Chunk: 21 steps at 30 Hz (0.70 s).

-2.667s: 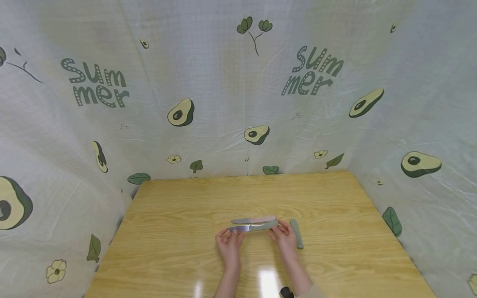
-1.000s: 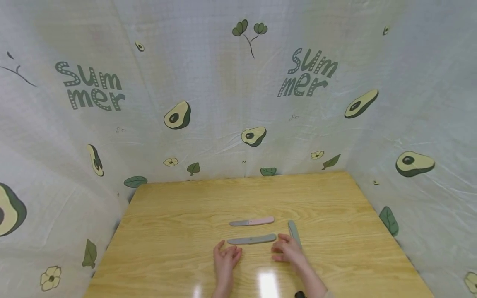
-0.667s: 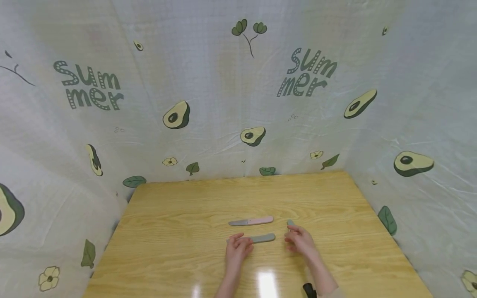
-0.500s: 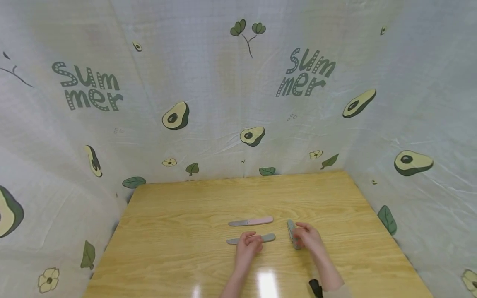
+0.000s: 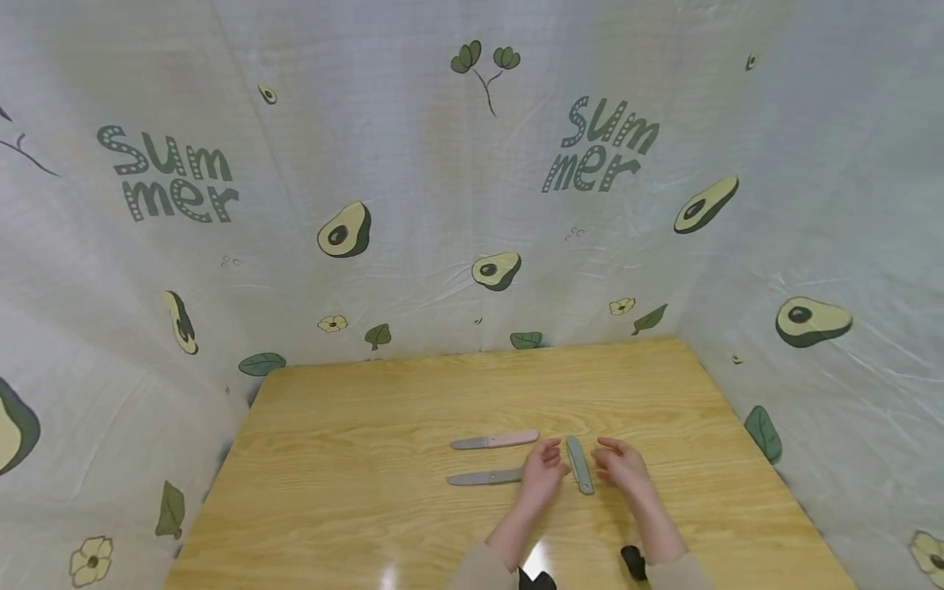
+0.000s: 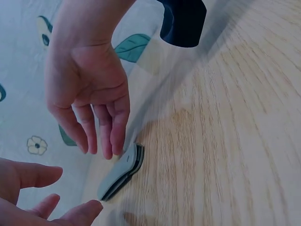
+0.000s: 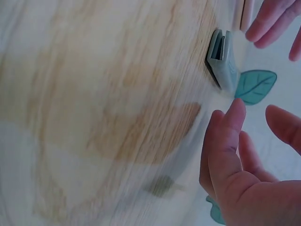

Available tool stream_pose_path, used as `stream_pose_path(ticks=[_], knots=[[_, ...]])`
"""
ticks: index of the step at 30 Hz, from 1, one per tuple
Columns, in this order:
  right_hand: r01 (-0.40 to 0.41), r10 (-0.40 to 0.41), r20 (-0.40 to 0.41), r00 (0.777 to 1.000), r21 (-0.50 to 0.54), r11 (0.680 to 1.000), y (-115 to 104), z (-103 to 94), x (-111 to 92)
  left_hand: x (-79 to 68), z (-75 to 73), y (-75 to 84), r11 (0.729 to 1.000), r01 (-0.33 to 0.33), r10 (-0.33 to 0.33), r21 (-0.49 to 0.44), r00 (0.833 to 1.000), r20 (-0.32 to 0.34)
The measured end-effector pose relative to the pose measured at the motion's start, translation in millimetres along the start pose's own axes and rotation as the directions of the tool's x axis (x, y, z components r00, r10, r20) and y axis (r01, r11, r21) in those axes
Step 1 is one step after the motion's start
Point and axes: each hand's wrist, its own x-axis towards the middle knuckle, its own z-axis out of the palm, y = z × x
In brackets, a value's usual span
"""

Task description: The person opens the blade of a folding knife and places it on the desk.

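A folded green pocket knife lies on the table between my two hands, its blade tucked into the handle. My left hand hovers just left of it with loosely bent fingers and holds nothing. On the other side, my right hand is also empty, fingers relaxed and pointing toward the knife. To the left, an unfolded grey-green knife lies flat, its handle end hidden behind my left hand. Above that one rests an unfolded knife with a pink handle. The left wrist view shows the folded knife between both hands' fingertips.
The wooden table is bordered by a pale curtain printed with avocados and leaves, at the back and sides. Black wrist devices show near both forearms. Light glares off the table's front.
The green knife, earlier held unfolded in both hands, was laid down below the pink one. Both hands then moved right, and now flank the folded knife.
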Motion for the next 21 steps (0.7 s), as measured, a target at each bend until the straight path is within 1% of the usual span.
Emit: stream_pose_path(ticks=[3, 4, 6, 10, 11, 13, 18, 21], knots=[[0.005, -0.005, 0.018, 1.000, 0.005, 1.000, 2, 1.1, 1, 3.6, 5.8, -3.2, 1.000, 0.005, -0.005, 0.012, 1.000, -0.002], [0.005, -0.005, 0.021, 1.000, 0.009, 1.000, 2, 1.5, 1, 4.4, 7.2, -4.9, 1.000, -0.013, 0.013, 0.017, 1.000, -0.003], [0.001, -0.002, 0.022, 1.000, 0.012, 1.000, 3, 2.1, 2, 5.6, 9.3, -5.0, 1.000, -0.002, 0.002, 0.029, 1.000, -0.010], [-0.009, 0.008, 0.035, 0.999, 0.015, 1.000, 3, 3.0, 4, 9.3, 14.2, -1.5, 0.998, 0.058, -0.056, 0.039, 0.998, -0.039], [-0.011, 0.010, 0.043, 0.999, 0.013, 1.000, 3, 3.0, 4, 9.8, 15.3, 0.5, 0.995, 0.092, -0.090, 0.033, 0.995, -0.048], [-0.018, 0.017, 0.055, 0.998, 0.018, 1.000, 3, 3.2, 5, 11.6, 16.9, 1.5, 0.993, 0.114, -0.113, 0.021, 0.992, -0.057], [-0.021, 0.019, 0.070, 0.997, 0.024, 0.999, 1, 3.7, 4, 14.7, 18.4, 0.9, 0.992, 0.129, -0.129, -0.008, 0.989, -0.070], [-0.018, 0.016, 0.067, 0.998, 0.020, 1.000, 1, 4.3, 4, 15.9, 18.8, 1.0, 0.993, 0.115, -0.114, 0.000, 0.991, -0.076]])
